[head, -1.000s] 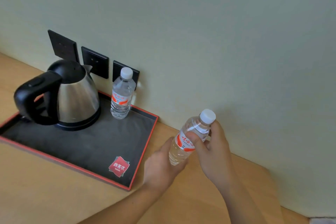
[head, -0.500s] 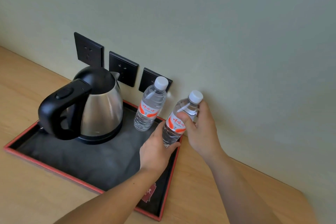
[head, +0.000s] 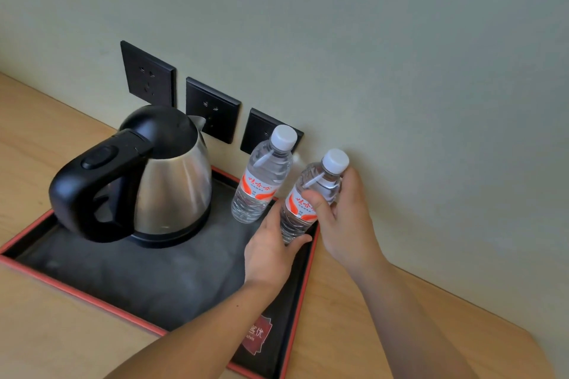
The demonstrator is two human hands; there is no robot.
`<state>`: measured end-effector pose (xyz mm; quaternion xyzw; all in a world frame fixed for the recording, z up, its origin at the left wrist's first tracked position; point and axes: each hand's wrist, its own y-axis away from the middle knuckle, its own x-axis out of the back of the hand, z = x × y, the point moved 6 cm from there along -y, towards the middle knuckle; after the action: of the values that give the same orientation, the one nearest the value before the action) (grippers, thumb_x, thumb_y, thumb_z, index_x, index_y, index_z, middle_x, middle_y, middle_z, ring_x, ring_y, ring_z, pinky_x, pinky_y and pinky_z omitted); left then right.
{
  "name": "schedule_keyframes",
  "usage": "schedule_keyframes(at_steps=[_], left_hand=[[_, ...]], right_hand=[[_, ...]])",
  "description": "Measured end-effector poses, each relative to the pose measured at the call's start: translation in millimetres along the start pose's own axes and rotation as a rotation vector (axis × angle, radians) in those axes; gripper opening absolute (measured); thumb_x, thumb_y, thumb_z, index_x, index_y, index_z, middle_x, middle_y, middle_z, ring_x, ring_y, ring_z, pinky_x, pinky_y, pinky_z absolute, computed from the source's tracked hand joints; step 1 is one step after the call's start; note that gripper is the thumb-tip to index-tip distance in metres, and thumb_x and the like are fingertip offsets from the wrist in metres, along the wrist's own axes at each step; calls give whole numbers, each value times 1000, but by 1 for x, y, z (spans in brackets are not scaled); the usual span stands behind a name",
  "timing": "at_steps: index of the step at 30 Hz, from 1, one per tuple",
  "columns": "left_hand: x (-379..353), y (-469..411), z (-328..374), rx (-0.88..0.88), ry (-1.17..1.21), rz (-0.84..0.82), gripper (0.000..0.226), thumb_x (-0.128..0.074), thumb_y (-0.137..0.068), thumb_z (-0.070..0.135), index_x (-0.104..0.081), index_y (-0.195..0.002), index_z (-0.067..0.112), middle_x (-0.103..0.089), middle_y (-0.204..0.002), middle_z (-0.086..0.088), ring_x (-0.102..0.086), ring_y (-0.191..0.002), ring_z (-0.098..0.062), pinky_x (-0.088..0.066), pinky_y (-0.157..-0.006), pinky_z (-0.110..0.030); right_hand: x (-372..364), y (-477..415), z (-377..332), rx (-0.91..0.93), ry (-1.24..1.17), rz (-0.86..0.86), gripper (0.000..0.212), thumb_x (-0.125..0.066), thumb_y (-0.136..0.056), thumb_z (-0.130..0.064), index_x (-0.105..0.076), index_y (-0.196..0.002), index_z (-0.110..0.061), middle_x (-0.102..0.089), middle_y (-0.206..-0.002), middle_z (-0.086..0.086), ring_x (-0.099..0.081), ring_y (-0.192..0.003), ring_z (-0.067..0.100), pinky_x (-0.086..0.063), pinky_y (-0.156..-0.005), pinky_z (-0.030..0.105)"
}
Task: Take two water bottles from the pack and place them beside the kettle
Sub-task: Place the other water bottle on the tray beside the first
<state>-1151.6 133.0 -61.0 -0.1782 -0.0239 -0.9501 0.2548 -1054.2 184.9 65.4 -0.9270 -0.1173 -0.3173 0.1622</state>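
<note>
A steel kettle point(head: 160, 181) with a black handle and lid stands on a dark tray point(head: 129, 274) with a red rim. Just right of the kettle a clear water bottle point(head: 261, 178) with a white cap and red-orange label stands upright on the tray. A second, matching bottle point(head: 304, 203) is at the tray's far right corner, right of the first one. My right hand point(head: 345, 221) grips its upper half and my left hand point(head: 271, 249) holds its base. Whether its bottom touches the tray is hidden. The pack is out of view.
Three black wall sockets point(head: 212, 109) sit on the pale wall directly behind the kettle and bottles. The tray lies on a light wooden counter point(head: 354, 332) that ends at the wall. A red logo sticker point(head: 257, 334) marks the tray's near right corner.
Both hands carried the second bottle from over the counter, right of the tray, leftward and back to the tray's far right corner beside the first bottle. The view shifted left.
</note>
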Motion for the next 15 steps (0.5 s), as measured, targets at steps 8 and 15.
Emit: schedule_keyframes(at_steps=[8, 15], left_hand=[[1, -1, -1, 3, 23, -9, 74, -80, -76, 47, -40, -139, 45, -64, -127, 23, -62, -115, -4, -56, -89, -37], [3, -1, 0, -1, 18, -57, 74, -79, -79, 47, -38, -140, 43, -62, -131, 22, -60, -119, -6, -56, -89, -41]], right_hand=[[-3, -1, -2, -9, -18, -7, 34, -68, -91, -25, -46, -116, -17, -54, -115, 5, -58, -105, 12, -51, -84, 29], [-3, 1, -5, -43, -47, 22, 40, -70, -89, -25, -49, -122, -17, -48, -119, 3, -55, -111, 11, -50, -91, 31]])
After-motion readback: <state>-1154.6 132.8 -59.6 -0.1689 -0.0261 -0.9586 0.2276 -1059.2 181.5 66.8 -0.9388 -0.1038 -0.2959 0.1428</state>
